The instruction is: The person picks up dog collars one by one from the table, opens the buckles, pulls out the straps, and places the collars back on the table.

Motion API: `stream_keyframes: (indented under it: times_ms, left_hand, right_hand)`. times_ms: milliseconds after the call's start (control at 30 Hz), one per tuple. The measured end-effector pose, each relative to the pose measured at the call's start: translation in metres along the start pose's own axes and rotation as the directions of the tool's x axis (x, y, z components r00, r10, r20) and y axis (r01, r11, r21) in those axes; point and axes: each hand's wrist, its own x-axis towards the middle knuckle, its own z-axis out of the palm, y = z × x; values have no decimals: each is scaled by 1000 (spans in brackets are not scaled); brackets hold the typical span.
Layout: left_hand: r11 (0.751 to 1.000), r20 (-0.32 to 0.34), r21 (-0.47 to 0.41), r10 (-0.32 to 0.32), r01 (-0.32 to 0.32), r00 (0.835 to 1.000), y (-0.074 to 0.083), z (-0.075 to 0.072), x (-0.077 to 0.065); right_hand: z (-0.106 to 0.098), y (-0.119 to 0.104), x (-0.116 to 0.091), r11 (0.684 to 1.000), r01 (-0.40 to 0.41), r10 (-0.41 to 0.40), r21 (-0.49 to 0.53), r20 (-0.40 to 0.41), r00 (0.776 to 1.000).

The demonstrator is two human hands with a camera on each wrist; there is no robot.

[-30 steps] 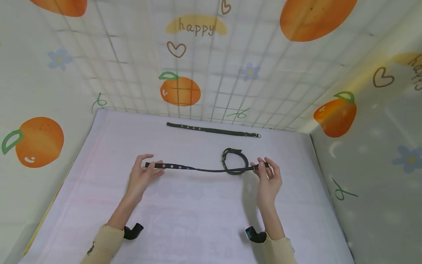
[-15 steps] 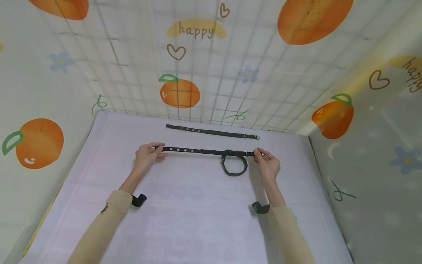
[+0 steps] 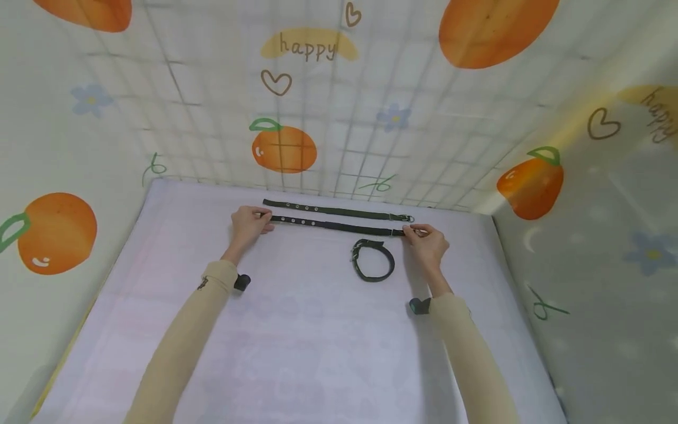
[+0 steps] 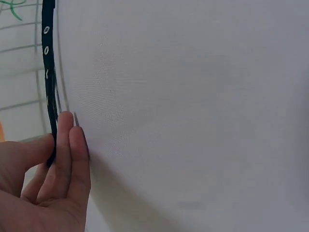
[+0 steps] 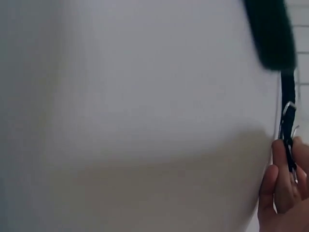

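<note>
A dark pet collar (image 3: 344, 227) with metal eyelets stretches straight between both hands. My left hand (image 3: 249, 227) pinches its eyelet end between thumb and fingers; in the left wrist view the eyelets (image 4: 46, 50) run up from that hand. At the other end my right hand (image 3: 428, 242) pinches the buckle end, and the metal buckle (image 5: 288, 108) shows at the fingertips in the right wrist view. Just behind it, nearly parallel, a second dark collar (image 3: 349, 211) lies flat. In front, closer to the right hand, a third collar (image 3: 393, 265) rests buckled into a loop.
A white cloth covers the table (image 3: 296, 341). Behind it rises a wire grid (image 3: 339, 135) under a curtain printed with oranges, and similar printed sheets hang at both sides. Dark wrist cameras (image 3: 242, 282) sit by the sleeves.
Both hands have moved away from the body, carrying the stretched collar past the looped one to just in front of the flat collar. It has turned from edge-on to showing its broad side.
</note>
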Motion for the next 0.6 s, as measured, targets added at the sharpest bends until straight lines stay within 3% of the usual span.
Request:
stream_keyframes:
  times_ms: [233,467,600]
  left_hand:
    - [991,-88,131,55,-43,995,0,5,10]
    - [979,-126,202,23,3,992,1,10,8]
    - [980,-152,198,7,24,988,2,15,6]
  right_hand:
    - [3,-5,10,996,61,-58,-69,45,997]
    - [8,-4,6,986,133,-128,-104,47,991]
    - [9,3,1,979,160,-153,-130,58,986]
